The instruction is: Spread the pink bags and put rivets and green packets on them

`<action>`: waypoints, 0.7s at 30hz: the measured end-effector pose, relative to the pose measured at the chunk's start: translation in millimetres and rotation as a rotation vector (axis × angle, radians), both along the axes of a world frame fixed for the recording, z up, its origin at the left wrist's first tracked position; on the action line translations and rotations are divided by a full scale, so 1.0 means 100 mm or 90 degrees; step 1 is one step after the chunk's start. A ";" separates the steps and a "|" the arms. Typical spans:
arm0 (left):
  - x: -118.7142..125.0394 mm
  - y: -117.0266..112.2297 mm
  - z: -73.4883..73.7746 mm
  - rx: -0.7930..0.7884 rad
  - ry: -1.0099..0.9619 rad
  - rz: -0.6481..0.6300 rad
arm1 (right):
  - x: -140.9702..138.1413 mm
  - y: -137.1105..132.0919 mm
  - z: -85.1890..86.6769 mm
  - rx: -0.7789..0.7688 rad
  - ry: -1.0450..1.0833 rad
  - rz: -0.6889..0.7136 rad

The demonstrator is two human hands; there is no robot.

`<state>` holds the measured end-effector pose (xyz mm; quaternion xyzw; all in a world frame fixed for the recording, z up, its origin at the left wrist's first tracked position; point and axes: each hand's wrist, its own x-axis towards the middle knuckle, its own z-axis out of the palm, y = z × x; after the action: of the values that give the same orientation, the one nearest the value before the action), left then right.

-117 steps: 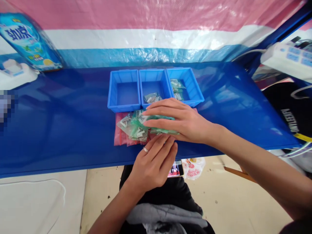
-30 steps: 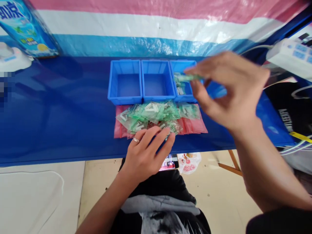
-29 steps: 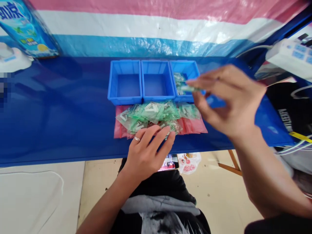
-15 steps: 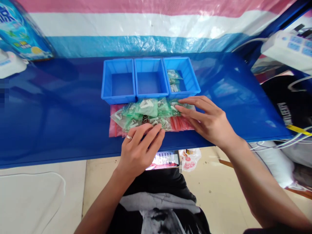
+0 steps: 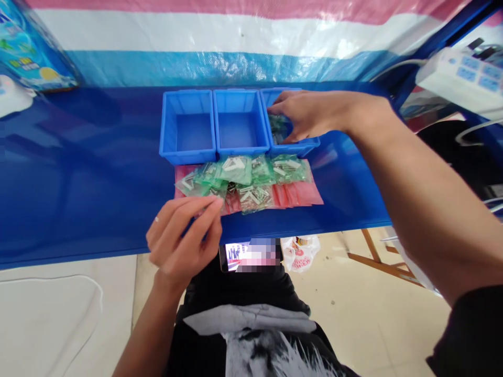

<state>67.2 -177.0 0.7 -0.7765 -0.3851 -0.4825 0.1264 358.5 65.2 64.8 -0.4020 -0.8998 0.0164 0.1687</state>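
Three blue bins stand side by side on the blue table (image 5: 78, 173): the left bin (image 5: 187, 152) and middle bin (image 5: 239, 149) show bare floors. My right hand (image 5: 314, 112) reaches into the right bin (image 5: 304, 146), thumb and fingers closed round a small green bag (image 5: 279, 128) of metal parts. In front of the bins lies a pile of green bags (image 5: 243, 173) on top of red bags (image 5: 298, 192). My left hand (image 5: 183, 235) hovers at the table's front edge, fingers loosely bent and holding nothing, its tips close to the pile's left end.
A phone (image 5: 236, 254) lies on my lap under the table edge. A white power strip (image 5: 459, 78) sits at the right, a blue packet (image 5: 27, 57) and a white object (image 5: 10, 97) at the far left. A striped tarp (image 5: 236, 36) backs the table.
My right hand left the right end of the pile and moved up into the right bin. My left hand lifted off the pile and drew back to the left.
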 end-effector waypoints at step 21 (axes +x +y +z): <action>-0.20 0.01 0.00 -0.072 -0.270 0.094 | -0.19 -0.73 0.68 -0.053 0.069 -0.011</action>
<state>47.6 -176.0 1.0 -0.6331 -0.4853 -0.6022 0.0337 339.8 -7.7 132.5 -0.4147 -0.8846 0.0741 0.2003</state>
